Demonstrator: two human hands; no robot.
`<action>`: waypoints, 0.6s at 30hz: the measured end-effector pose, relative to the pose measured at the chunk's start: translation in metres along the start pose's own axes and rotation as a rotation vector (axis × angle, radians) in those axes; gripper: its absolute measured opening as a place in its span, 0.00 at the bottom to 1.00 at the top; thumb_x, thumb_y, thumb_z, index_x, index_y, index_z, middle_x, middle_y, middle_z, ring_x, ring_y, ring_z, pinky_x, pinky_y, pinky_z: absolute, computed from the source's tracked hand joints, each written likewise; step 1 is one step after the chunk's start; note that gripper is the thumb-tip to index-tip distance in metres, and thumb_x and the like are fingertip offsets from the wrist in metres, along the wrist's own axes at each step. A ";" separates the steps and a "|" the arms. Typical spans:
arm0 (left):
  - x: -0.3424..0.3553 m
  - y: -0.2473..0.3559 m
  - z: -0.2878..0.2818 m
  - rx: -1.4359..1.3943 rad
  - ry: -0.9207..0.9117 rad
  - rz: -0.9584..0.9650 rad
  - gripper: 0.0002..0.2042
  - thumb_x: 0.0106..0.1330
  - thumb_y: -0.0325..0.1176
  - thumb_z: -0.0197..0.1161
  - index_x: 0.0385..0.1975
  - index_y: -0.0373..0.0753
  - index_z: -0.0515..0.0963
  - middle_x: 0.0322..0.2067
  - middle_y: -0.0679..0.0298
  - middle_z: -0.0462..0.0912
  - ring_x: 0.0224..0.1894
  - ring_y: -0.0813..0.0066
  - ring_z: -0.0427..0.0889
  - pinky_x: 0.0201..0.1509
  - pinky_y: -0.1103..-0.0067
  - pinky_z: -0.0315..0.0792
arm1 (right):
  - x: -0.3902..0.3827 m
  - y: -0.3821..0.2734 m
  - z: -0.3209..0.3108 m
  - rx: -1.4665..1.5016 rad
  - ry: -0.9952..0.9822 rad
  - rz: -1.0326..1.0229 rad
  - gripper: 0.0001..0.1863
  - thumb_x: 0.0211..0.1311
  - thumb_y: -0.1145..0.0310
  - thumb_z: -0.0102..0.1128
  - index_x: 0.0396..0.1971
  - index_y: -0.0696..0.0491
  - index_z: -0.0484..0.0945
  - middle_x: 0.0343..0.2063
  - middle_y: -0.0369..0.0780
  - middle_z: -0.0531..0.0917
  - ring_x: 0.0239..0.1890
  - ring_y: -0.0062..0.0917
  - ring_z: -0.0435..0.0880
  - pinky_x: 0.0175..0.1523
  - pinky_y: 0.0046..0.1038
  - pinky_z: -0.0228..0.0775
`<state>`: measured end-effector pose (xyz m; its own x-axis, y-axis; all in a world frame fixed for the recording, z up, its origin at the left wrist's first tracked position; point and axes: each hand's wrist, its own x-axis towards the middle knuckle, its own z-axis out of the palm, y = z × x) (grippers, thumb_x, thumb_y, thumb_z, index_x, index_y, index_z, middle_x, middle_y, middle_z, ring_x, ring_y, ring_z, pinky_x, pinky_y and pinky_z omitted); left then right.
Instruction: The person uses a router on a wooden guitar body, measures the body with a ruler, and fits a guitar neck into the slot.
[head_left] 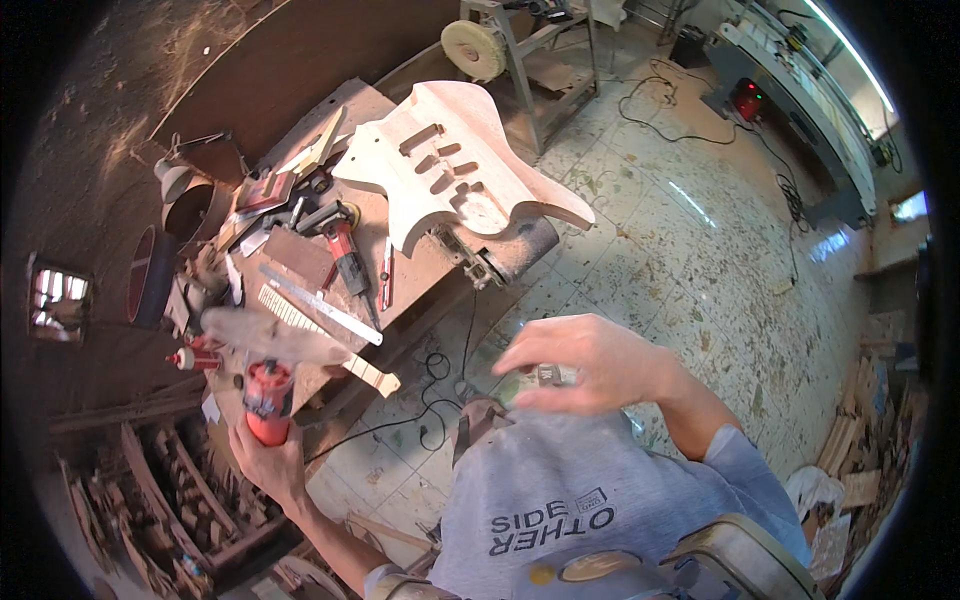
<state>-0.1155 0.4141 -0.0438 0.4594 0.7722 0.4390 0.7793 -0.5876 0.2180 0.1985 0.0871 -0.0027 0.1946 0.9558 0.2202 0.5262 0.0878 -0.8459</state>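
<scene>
My left hand (266, 462), low at the bench's near left corner, is wrapped round a red and black hand-held tool (268, 402), which looks like a power tool. A pale, motion-blurred long shape (265, 335) sits just above it; I cannot make out what it is. My right hand (600, 355) hovers in front of my grey shirt, thumb and fingers curved and apart. A small grey thing (549, 374) shows in that gap, and whether the hand touches it is unclear. Beyond my hands lies a pale wooden guitar body (410, 180) with routed cavities.
On the cluttered workbench (300, 255) lie a guitar neck (372, 374), a metal ruler (335, 312) and a red and black power tool (345, 255). A red bottle (192, 358) stands at its left. Cables (435, 385) trail on the floor; wood scraps (170, 500) fill the lower left.
</scene>
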 end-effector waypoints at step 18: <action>0.009 0.258 -0.065 0.149 0.054 1.436 0.18 0.60 0.34 0.62 0.50 0.35 0.80 0.53 0.58 0.79 0.60 0.61 0.78 0.75 0.59 0.65 | 0.014 -0.031 0.010 -0.143 0.162 0.310 0.32 0.45 0.63 0.74 0.53 0.56 0.77 0.44 0.52 0.86 0.49 0.48 0.86 0.53 0.43 0.80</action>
<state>0.0620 0.2533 0.0734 0.8556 -0.4643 0.2288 -0.2951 -0.8007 -0.5213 0.1770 0.1000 0.0217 0.4849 0.8732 0.0480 0.5300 -0.2498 -0.8104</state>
